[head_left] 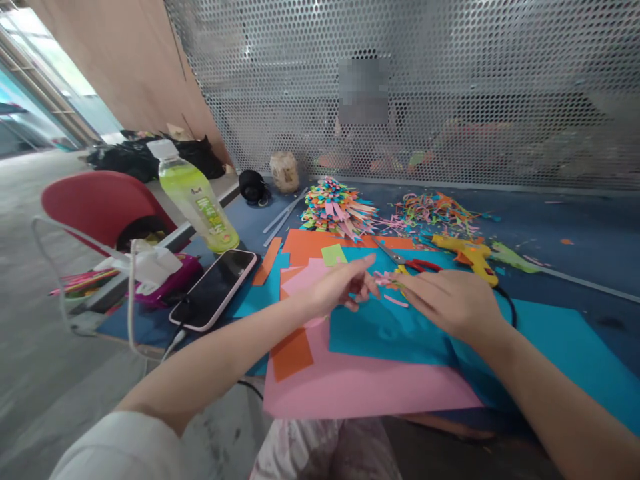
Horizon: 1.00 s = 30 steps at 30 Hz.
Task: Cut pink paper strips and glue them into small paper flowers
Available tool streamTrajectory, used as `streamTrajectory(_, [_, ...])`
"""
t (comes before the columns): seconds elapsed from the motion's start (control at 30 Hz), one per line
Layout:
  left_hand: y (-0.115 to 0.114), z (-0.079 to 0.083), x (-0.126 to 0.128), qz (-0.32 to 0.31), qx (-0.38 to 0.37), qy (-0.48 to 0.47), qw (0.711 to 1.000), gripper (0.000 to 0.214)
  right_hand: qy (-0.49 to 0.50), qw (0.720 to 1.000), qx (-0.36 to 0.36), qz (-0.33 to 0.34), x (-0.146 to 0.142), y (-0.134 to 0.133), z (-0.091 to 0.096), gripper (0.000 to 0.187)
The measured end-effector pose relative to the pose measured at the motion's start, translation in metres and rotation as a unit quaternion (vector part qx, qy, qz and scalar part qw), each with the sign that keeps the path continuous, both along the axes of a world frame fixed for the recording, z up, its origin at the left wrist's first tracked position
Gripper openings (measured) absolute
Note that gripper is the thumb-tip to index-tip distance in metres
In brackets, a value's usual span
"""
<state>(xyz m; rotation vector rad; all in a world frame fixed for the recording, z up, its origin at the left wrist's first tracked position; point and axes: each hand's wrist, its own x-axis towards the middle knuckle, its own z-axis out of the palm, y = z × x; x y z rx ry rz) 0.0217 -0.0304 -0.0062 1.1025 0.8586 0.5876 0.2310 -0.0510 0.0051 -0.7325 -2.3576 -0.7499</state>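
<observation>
Over the blue paper sheet (380, 340), my left hand (350, 285) has its thumb stretched out and its other fingers loosely bent and apart, with nothing visible in them. My right hand (450, 300) reaches in from the right, its fingertips pinched on a small fringed paper piece (384, 279) in pink and green. The two hands' fingertips are close to each other. Just below lies a loose pink paper strip (396, 301). Behind the right fingertips are scissors (395, 257) with red and yellow handles. A yellow glue gun (470, 257) rests beyond my right hand.
A cone of colourful paper fringes (335, 207) stands at the back, beside a heap of paper scraps (435, 212). Pink paper (360, 390) overhangs the front edge. On the left are a phone (215, 290), a drink bottle (200, 200) and a purple tissue pack (165, 280). Perforated metal (280, 87) rises behind.
</observation>
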Motion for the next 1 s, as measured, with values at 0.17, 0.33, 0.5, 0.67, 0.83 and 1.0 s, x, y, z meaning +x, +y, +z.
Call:
streamTrajectory(0.17, [-0.0008, 0.0031, -0.0013, 0.118, 0.209, 0.060, 0.969, 0.034, 0.207, 0.936, -0.286, -0.015, -0.0034, 0.0002, 0.0006, 0.015])
streamTrajectory(0.33, [-0.0063, 0.0035, -0.0017, 0.146, 0.408, 0.092, 0.897, 0.026, 0.287, 0.805, -0.518, 0.037, -0.0082, 0.0005, 0.0046, 0.027])
streamTrajectory(0.5, [-0.0087, 0.0035, -0.0014, 0.128, 0.461, 0.088, 0.874, 0.024, 0.293, 0.771, -0.563, 0.051, -0.0100, 0.0012, 0.0038, 0.026])
streamTrajectory(0.67, [-0.0078, 0.0027, -0.0008, 0.127, 0.440, 0.080, 0.886, 0.023, 0.288, 0.782, -0.550, 0.055, -0.0083, 0.0004, 0.0046, 0.025])
streamTrajectory(0.83, [-0.0082, 0.0021, -0.0008, 0.129, 0.432, 0.076, 0.890, 0.022, 0.287, 0.784, -0.548, 0.052, -0.0077, 0.0007, 0.0033, 0.023])
streamTrajectory(1.0, [-0.0059, 0.0037, -0.0013, 0.153, 0.361, 0.030, 0.919, 0.023, 0.311, 0.769, -0.557, 0.049, -0.0067, 0.0016, 0.0002, 0.021])
